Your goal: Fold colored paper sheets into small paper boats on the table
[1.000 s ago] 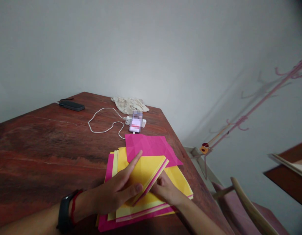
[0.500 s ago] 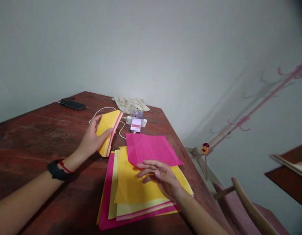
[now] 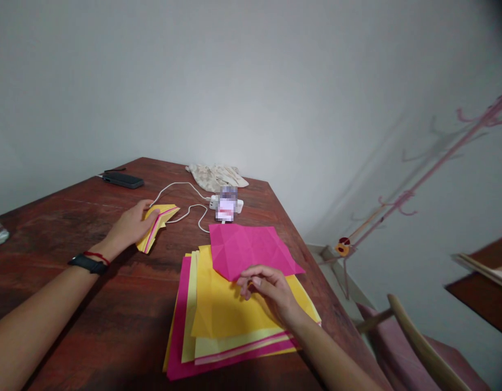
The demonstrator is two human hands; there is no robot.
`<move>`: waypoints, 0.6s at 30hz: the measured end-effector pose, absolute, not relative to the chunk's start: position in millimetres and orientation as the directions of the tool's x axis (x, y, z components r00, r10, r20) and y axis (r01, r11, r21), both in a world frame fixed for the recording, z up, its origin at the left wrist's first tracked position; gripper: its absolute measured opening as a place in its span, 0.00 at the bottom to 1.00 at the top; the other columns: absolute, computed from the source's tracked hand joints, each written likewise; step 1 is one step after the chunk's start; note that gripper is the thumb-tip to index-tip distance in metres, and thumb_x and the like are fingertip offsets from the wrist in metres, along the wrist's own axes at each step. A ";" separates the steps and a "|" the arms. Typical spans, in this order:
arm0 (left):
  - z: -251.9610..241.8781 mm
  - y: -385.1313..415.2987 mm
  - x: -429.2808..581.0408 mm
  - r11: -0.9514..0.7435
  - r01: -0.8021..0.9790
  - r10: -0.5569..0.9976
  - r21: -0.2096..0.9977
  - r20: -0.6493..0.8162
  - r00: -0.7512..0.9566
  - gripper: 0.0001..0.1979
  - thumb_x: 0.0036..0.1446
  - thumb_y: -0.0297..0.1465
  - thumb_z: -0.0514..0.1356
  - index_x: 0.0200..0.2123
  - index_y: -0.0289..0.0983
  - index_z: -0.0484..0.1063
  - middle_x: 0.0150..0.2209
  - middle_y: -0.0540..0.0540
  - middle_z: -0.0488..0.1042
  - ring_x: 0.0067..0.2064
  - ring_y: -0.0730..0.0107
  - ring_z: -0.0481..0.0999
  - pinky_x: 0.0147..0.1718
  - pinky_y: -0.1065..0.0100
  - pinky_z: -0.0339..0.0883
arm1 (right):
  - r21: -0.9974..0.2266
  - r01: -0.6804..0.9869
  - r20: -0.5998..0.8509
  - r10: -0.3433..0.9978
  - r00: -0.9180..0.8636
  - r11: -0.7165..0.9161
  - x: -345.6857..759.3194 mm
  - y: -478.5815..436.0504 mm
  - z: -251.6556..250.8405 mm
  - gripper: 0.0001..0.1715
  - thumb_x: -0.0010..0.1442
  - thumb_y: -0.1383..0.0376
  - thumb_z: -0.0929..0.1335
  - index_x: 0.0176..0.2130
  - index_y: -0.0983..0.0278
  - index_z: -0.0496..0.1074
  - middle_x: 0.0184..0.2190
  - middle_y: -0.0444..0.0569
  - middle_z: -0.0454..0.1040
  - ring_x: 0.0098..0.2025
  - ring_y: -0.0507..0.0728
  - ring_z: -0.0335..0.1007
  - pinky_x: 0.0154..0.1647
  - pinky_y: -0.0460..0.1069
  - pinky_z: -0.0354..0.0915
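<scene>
My left hand (image 3: 131,225) rests on a small folded wad of yellow and pink paper (image 3: 159,221), pressing it flat onto the dark wooden table (image 3: 71,217); its fingers lie over the paper. Fingers curled, my right hand (image 3: 267,285) rests on a stack of yellow and pink paper sheets (image 3: 230,320) and pinches the near edge of a creased pink sheet (image 3: 251,247) that lies on top of the stack's far end.
A white cable (image 3: 181,203) runs to a small white device (image 3: 227,204) behind the papers. A dark phone (image 3: 123,179) and a crumpled cloth (image 3: 216,174) lie at the far edge. A wooden chair (image 3: 418,347) stands at the right, with a pink coat rack (image 3: 438,157) beyond.
My left hand carried the folded paper from the stack out to the left and has set it down on the table. My right hand moved up to the pink sheet's edge.
</scene>
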State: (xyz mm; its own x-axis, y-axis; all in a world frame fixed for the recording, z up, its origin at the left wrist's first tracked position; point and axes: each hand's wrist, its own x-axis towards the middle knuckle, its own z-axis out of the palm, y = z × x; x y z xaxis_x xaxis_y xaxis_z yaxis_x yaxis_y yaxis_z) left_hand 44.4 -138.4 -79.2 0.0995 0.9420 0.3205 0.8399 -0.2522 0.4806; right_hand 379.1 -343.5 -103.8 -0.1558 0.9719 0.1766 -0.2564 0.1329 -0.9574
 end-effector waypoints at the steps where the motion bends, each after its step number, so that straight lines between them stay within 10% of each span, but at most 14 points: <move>1: -76.2 -139.3 42.8 -0.278 0.836 0.924 0.473 0.371 0.097 0.28 0.64 0.45 0.48 0.59 0.31 0.64 0.55 0.32 0.73 0.54 0.46 0.75 0.53 0.52 0.68 | -0.961 -0.230 0.188 0.971 -0.148 0.152 378.9 -343.4 -104.7 0.13 0.59 0.57 0.73 0.39 0.63 0.80 0.33 0.53 0.81 0.31 0.56 0.76 0.31 0.50 0.69; 7: -63.2 -155.0 52.3 -0.411 0.855 0.796 0.315 0.582 0.168 0.22 0.65 0.39 0.49 0.53 0.31 0.67 0.53 0.35 0.72 0.56 0.48 0.71 0.58 0.51 0.64 | -0.950 0.134 0.259 0.951 -0.171 0.282 375.9 -345.9 -102.8 0.12 0.66 0.59 0.68 0.40 0.62 0.80 0.35 0.53 0.80 0.36 0.56 0.75 0.38 0.51 0.69; 18: -76.9 -174.8 86.9 -0.712 0.678 0.594 0.181 0.671 0.444 0.11 0.63 0.34 0.54 0.42 0.38 0.75 0.52 0.38 0.74 0.56 0.52 0.72 0.58 0.50 0.64 | -0.540 0.664 0.507 0.830 -0.234 0.517 385.2 -338.7 -103.5 0.15 0.64 0.66 0.68 0.51 0.56 0.75 0.50 0.56 0.75 0.55 0.63 0.68 0.56 0.62 0.66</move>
State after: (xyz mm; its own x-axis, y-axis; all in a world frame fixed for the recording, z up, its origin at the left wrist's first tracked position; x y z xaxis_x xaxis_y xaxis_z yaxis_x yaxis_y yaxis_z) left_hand 86.9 -174.8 -76.9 0.4443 0.5935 0.6711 0.6783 -0.7122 0.1808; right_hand 385.2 -338.7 -103.5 -0.2337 0.8296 0.5071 0.6637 0.5172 -0.5404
